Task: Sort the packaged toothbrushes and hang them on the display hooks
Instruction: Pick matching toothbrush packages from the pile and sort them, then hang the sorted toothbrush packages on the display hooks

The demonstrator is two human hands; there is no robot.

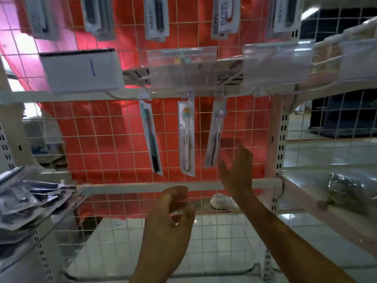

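The right hand (237, 170) is raised with fingers straight and apart, just beside the lower end of the rightmost hanging pack (215, 137), holding nothing. The left hand (171, 209) is loosely curled and empty. Loose packs (26, 199) lie on the left shelf (47, 223).

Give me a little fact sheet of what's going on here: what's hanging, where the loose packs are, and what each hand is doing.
Lower row: three packaged toothbrushes hang from hooks, a dark-handled pack, a white-handled pack and a tilted pack
Upper row: more packs hang on the wire grid
Unsorted stock: a pile of packs on the left shelf
Left hand: fingers loosely curled, holding nothing
Right hand: open, raised just below the tilted pack, touch unclear
Backdrop: red sheet behind the grid
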